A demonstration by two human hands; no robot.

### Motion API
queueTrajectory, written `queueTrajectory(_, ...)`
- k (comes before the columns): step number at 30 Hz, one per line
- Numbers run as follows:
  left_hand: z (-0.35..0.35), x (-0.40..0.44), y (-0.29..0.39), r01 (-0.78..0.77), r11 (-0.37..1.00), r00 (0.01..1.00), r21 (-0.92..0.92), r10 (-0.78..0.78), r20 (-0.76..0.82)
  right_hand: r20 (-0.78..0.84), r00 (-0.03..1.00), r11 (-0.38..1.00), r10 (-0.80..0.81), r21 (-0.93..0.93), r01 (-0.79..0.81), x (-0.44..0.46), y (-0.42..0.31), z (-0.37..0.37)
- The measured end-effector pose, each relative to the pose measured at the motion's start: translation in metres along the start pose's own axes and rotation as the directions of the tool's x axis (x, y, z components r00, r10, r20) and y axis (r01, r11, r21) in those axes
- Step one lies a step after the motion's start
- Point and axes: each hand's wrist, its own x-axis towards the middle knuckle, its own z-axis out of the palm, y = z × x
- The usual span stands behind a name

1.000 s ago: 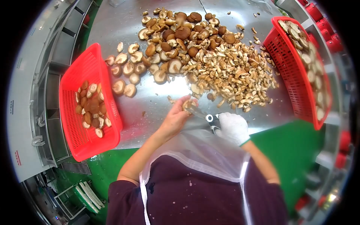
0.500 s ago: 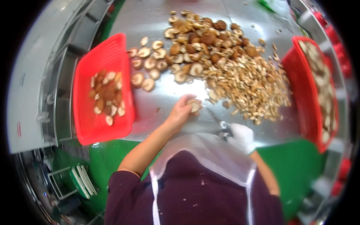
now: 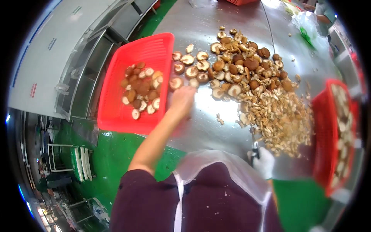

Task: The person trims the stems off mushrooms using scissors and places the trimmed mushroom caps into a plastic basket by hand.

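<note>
My left hand [image 3: 183, 101], bare and blurred by motion, is over the near edge of a group of shiitake mushrooms [image 3: 191, 72] lying gill side up. A pale mushroom [image 3: 194, 82] shows right at its fingertips. Its fingers are smeared, so whether it grips anything is unclear. In a white glove, my right hand [image 3: 265, 162] is closed round the dark handle of a knife [image 3: 255, 149]. The blade points away from me, beside a heap of cut mushroom pieces [image 3: 276, 116]. Behind these pieces lie whole brown-capped mushrooms [image 3: 251, 63].
A red basket [image 3: 112, 92] with mushrooms in it stands left of my left hand. At the right is another red basket [image 3: 328, 135] full of pale pieces. Both border the steel table [image 3: 216, 135]. A co-worker [image 3: 326, 17] and a plastic bag [image 3: 307, 23] are at the far right.
My left hand, which held a mushroom in front of me, has swung left to the mushroom group. My right hand has moved right with the knife. The whole view has shifted.
</note>
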Motion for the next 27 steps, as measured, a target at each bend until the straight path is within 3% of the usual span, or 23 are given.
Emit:
queueTrajectory(1,0.018,0.01,-0.006,0.015,0.993,0.996,0.116,-0.026,0.086,0.028,1.0,0.999,-0.011,-0.035,0.012,0.001,-0.002,0.0)
queueTrajectory(2,0.039,0.015,-0.016,0.017,0.975,1.0,0.223,-0.019,0.005,0.045,0.999,1.0,-0.018,-0.021,0.019,0.002,-0.002,0.001)
queueTrajectory(4,0.066,0.023,-0.031,0.154,0.938,0.981,0.309,-0.182,0.063,0.067,0.998,1.0,-0.015,0.001,0.015,0.001,0.0,0.0)
queueTrajectory(7,0.083,0.018,-0.032,0.234,0.94,0.961,0.248,-0.262,0.084,0.091,0.996,1.0,0.026,-0.004,-0.026,-0.004,-0.001,-0.001)
queueTrajectory(9,0.085,0.013,-0.038,0.148,0.924,0.968,0.354,-0.208,0.139,0.124,0.991,0.998,0.059,-0.034,-0.055,-0.01,0.009,0.004)
queueTrajectory(11,0.07,0.001,-0.025,0.222,0.967,0.967,0.125,-0.235,0.097,0.144,0.989,0.999,0.027,0.016,-0.03,-0.012,0.004,0.001)
queueTrajectory(13,0.054,-0.007,-0.006,0.276,0.955,0.946,-0.107,-0.251,0.204,0.142,0.99,0.999,0.017,0.038,-0.022,-0.012,0.013,0.011)
queueTrajectory(14,0.052,-0.001,0.003,0.44,0.872,0.842,-0.215,-0.317,0.436,0.129,0.991,0.998,0.019,0.052,-0.025,-0.013,0.018,0.017)
queueTrajectory(15,0.068,-0.006,0.01,0.567,0.647,0.811,-0.511,-0.327,0.486,0.119,0.993,1.0,-0.007,0.014,0.005,-0.011,0.017,0.016)
queueTrajectory(16,0.073,-0.013,0.02,0.634,0.316,0.771,-0.705,-0.322,0.549,0.085,0.995,0.997,-0.047,0.056,0.043,-0.009,0.015,0.016)
queueTrajectory(18,0.059,-0.02,0.056,0.629,-0.112,0.764,-0.769,-0.097,0.638,0.073,0.997,0.993,-0.023,0.117,0.015,-0.007,0.001,0.005)
queueTrajectory(19,0.048,-0.021,0.077,0.61,-0.331,0.767,-0.72,0.015,0.642,0.073,0.997,0.998,-0.009,0.055,0.005,-0.007,-0.003,0.002)
queueTrajectory(22,0.041,-0.026,0.114,0.537,-0.394,0.809,-0.746,-0.009,0.587,0.152,0.986,0.996,0.068,-0.058,-0.06,-0.002,-0.022,-0.019)
queueTrajectory(27,0.03,-0.027,0.137,0.558,-0.327,0.822,-0.763,0.088,0.563,0.227,0.962,0.984,0.151,-0.124,-0.125,-0.004,-0.02,-0.024)
